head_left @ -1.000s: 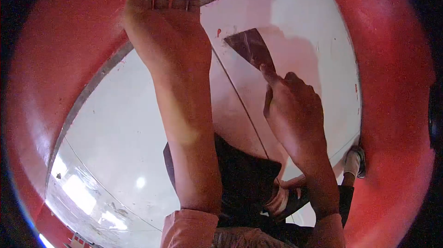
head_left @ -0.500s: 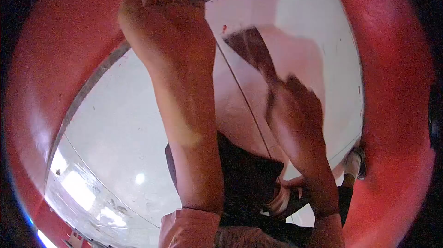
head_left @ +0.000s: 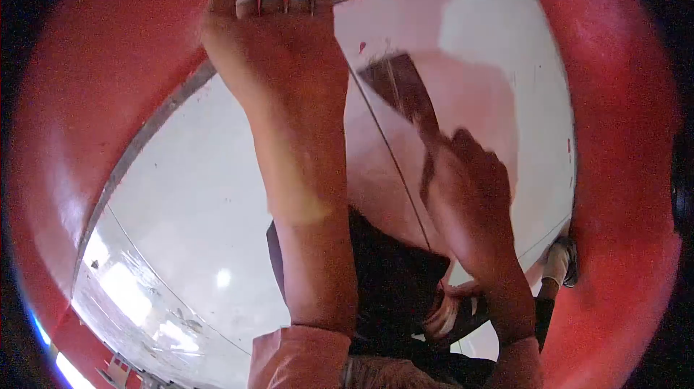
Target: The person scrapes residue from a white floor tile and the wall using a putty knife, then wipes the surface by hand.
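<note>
My left hand is raised at the upper left of the view, in front of the red wall. Its fingers are slightly apart, with whitish patches on them, and nothing shows in its grasp. Lower and to the right, my right hand is closed around a putty knife. The knife's broad, dark blade points up and to the left, over the pale floor in this view. My right fingers hide the handle.
White floor with thin dark joint lines spreads below, edged by a grey strip along the red wall. A shoe stands near the right wall. Small items lie at the lower left edge.
The view has shifted slightly, so both hands and the floor appear a little lower and further right. More of my left fingers shows. The putty knife stays in my right hand.
</note>
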### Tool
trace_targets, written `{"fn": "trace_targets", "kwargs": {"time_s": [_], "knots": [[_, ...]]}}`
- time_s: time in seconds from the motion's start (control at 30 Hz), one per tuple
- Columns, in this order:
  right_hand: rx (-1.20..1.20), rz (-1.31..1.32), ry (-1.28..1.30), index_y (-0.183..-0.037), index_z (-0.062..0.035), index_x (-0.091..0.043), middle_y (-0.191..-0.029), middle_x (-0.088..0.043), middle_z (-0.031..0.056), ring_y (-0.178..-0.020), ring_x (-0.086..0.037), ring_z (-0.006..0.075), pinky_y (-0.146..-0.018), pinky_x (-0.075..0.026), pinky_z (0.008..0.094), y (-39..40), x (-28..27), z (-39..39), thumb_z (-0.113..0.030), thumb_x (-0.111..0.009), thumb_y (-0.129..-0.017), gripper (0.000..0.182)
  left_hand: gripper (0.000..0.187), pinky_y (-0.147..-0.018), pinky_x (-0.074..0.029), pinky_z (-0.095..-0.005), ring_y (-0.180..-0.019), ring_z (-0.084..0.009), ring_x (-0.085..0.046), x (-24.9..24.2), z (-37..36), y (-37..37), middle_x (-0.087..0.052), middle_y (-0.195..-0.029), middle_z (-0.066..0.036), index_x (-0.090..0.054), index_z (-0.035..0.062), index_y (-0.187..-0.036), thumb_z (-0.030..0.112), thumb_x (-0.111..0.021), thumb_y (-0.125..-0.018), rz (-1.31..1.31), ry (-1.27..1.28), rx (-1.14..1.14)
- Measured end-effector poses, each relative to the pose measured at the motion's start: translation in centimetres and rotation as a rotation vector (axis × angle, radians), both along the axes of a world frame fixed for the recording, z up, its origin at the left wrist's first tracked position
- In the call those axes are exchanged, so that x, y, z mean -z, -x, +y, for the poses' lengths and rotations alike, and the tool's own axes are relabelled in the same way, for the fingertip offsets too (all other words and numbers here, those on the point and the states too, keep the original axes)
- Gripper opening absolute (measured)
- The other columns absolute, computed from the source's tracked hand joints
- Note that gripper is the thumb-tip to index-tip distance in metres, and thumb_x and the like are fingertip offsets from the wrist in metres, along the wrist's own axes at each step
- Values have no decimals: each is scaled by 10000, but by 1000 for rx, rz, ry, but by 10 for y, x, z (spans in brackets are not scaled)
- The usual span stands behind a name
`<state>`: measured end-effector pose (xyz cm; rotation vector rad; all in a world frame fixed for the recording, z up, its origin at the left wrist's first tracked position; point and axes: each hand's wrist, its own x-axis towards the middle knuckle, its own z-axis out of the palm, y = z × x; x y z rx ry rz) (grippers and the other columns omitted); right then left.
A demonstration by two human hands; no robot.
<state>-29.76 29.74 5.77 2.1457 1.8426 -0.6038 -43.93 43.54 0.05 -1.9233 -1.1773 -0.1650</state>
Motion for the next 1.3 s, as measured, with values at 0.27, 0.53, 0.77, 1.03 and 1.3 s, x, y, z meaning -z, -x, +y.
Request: {"fn": "trace_targets", "kwargs": {"time_s": [0.27,0.53,0.77,1.03,1.3], "knots": [[69,-29,16,-1316,-131,-471,-770,-592,204,-696,-630,380,-646,-520,482,-5,3,-6,-42,-477,-848,476,181,-856,-490,-347,-968,-199,-629,-4,1,9,-665,-973,-54,-637,122,-874,256,-531,-816,41,85,-64],[73,40,-38,-1295,-121,-509,-781,-596,192,-694,-631,382,-643,-520,483,0,2,-3,-46,-487,-832,469,192,-877,-487,-327,-971,-199,-633,-1,3,3,-668,-998,-57,-647,142,-907,257,-520,-820,-15,-10,50],[-28,38,-114,-1285,-134,-540,-805,-594,197,-698,-627,390,-658,-523,487,-7,13,20,-87,-524,-847,441,172,-821,-503,-325,-918,-186,-626,-8,-3,-10,-644,-922,-43,-623,122,-893,231,-512,-818,38,157,-25],[-5,30,-178,-1327,-169,-488,-762,-574,204,-678,-620,381,-628,-518,475,-10,41,1,-134,-527,-873,457,100,-879,-430,-360,-942,-227,-531,1,6,11,-551,-940,-94,-538,60,-902,138,-498,-853,2581,-987,-802],[57,131,-347,-1304,-182,-523,-765,-570,169,-684,-596,372,-648,-502,465,-33,78,2,-111,-607,-830,487,239,-799,-438,-318,-873,-183,-536,-43,-26,-43,-538,-949,-60,-537,52,-1053,249,-512,-920,3032,-678,-847]]}}
